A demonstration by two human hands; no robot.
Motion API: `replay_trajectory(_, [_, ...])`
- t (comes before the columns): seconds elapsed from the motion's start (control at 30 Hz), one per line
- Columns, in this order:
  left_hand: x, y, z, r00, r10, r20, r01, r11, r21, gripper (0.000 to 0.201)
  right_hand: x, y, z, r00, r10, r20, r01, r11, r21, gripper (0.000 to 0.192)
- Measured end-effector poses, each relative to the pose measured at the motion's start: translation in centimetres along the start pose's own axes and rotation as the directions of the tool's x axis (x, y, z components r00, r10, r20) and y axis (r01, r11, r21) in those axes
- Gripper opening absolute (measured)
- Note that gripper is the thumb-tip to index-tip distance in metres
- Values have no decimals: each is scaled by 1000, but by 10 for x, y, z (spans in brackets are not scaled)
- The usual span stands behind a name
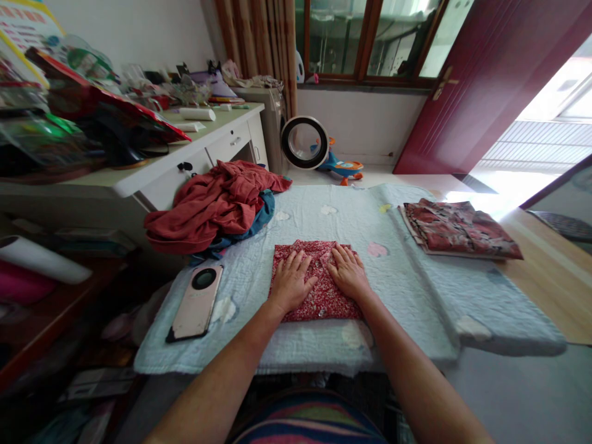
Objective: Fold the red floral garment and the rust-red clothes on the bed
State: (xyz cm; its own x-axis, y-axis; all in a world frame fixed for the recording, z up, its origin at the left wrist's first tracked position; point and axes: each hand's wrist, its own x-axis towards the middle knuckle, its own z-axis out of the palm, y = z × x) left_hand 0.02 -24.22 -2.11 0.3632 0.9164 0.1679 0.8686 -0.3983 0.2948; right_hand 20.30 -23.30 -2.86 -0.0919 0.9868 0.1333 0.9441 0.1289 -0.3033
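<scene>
A folded red garment with a small white flower print [319, 302] lies in the middle of a pale blue quilted cloth [407, 259]. My left hand [290, 280] rests flat on its left half, fingers spread. Beside it, my right hand [348, 272] presses flat on the right half, fingers apart too. Neither hand grips anything. The two hands nearly touch at the thumbs.
A heap of red and blue clothes [215, 203] sits at the cloth's far left. A phone [197, 302] lies face down at the left. A folded dark red floral garment [460, 228] lies at the right. A cluttered white desk [194, 154] stands to the left.
</scene>
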Motion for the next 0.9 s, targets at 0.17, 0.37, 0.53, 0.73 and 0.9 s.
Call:
replay_trajectory(0.17, [-3, -8, -12, 993, 28, -112, -42, 991, -130, 49, -5, -7, -19, 988, -67, -139, 80, 993, 91, 47])
replay_trajectory(0.37, [-11, -1, -10, 993, 58, -102, -63, 996, -55, 40, -19, -29, -20, 970, -155, -188, 175, 980, 97, 25])
replay_trajectory(0.53, [-14, -3, -11, 989, 56, -133, -63, 997, -46, 38, -20, -26, -16, 982, -138, -132, 153, 981, 115, 20])
replay_trajectory(0.73, [-27, -4, -22, 993, 11, -114, -8, 1000, 26, 47, -27, -23, -21, 980, -128, -150, 149, 979, 138, 30])
replay_trajectory(0.9, [-35, -2, -11, 1000, 21, -2, -21, 999, 44, 57, -36, -27, -1, 997, -73, -30, 74, 997, 29, 48])
